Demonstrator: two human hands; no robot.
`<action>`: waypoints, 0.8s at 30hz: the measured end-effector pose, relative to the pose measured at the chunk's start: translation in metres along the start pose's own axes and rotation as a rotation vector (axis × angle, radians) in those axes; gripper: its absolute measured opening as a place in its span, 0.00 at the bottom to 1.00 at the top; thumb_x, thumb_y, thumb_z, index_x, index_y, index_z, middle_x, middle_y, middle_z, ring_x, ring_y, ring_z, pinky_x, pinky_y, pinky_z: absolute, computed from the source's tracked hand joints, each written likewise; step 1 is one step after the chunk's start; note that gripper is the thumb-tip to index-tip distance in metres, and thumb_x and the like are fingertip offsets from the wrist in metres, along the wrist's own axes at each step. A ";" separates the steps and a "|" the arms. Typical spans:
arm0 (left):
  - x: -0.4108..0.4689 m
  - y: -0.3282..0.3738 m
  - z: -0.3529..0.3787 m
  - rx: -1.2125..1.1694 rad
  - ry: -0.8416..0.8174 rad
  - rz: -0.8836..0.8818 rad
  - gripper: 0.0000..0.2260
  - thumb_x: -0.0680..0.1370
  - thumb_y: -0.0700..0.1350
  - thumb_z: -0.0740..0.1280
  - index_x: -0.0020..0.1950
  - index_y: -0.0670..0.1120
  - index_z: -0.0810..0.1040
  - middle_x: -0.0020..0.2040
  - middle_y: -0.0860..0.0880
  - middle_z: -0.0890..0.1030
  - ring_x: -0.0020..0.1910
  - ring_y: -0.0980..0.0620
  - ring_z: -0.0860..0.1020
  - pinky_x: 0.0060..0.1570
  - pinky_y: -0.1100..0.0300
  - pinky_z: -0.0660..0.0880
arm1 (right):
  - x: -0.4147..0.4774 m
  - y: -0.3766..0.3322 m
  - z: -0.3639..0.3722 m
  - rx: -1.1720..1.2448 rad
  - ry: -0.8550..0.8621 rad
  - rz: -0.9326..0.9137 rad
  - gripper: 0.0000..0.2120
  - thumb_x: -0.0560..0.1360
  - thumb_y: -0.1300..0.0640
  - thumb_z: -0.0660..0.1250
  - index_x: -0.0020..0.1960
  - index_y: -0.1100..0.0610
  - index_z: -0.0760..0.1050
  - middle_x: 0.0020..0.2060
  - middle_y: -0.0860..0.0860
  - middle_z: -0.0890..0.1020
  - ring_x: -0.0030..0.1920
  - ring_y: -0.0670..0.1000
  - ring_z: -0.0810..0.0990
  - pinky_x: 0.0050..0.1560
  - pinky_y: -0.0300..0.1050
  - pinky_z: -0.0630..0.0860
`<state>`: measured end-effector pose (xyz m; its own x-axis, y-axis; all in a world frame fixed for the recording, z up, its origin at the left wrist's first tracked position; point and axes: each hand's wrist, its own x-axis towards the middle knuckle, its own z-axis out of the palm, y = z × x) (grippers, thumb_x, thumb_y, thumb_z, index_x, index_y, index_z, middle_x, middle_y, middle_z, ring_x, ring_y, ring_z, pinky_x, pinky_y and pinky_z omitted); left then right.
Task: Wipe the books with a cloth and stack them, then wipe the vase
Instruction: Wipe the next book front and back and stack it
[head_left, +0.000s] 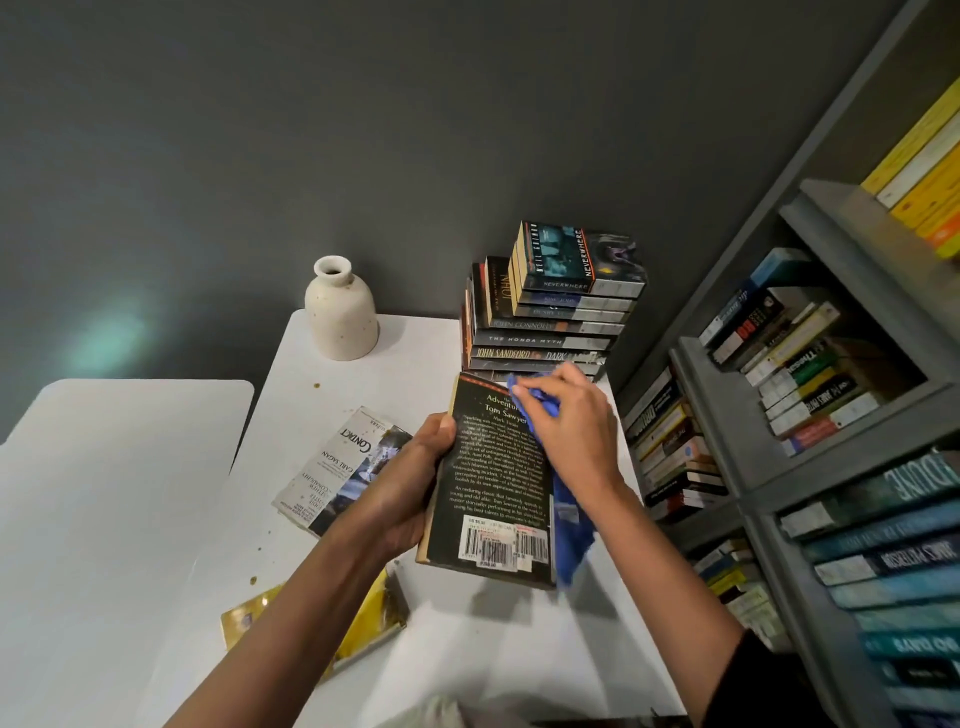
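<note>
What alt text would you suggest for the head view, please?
A left hand holds a paperback while the right hand wipes it with a blue cloth; behind, a book stack and cream vase stand on a table.

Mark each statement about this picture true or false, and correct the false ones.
1. The left hand grips the black book. True.
2. The cloth in the right hand is red. False: it is blue.
3. The vase lies on its side. False: it stands upright on the table.
4. The stack stands to the right of the vase. True.
5. The Contact book tops the stack. False: it lies flat on the table, left of the black book.
</note>
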<state>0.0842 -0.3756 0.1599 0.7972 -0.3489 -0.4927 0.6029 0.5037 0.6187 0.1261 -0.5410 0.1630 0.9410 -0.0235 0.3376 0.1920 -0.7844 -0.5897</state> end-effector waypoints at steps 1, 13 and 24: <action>0.001 0.000 0.001 0.003 0.002 0.010 0.10 0.84 0.48 0.54 0.56 0.43 0.70 0.44 0.42 0.80 0.37 0.49 0.81 0.37 0.54 0.81 | 0.000 -0.011 0.003 -0.022 -0.014 -0.050 0.10 0.76 0.49 0.68 0.52 0.52 0.83 0.41 0.45 0.75 0.38 0.47 0.76 0.36 0.45 0.75; 0.000 0.005 -0.002 0.046 0.014 0.019 0.12 0.84 0.47 0.54 0.61 0.43 0.71 0.52 0.38 0.78 0.44 0.45 0.79 0.46 0.51 0.80 | 0.003 -0.035 0.011 -0.060 -0.127 -0.237 0.10 0.76 0.46 0.67 0.51 0.50 0.82 0.42 0.44 0.75 0.39 0.49 0.77 0.36 0.47 0.75; 0.000 0.008 -0.005 0.014 0.058 -0.003 0.12 0.84 0.47 0.54 0.62 0.43 0.71 0.44 0.40 0.80 0.38 0.47 0.79 0.39 0.55 0.80 | -0.022 -0.043 0.009 -0.030 -0.153 -0.263 0.09 0.76 0.48 0.67 0.50 0.51 0.82 0.42 0.45 0.75 0.38 0.48 0.77 0.34 0.42 0.71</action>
<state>0.0890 -0.3678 0.1620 0.7924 -0.3040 -0.5288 0.6060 0.4914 0.6255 0.1002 -0.5009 0.1741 0.8915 0.2748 0.3602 0.4285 -0.7694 -0.4736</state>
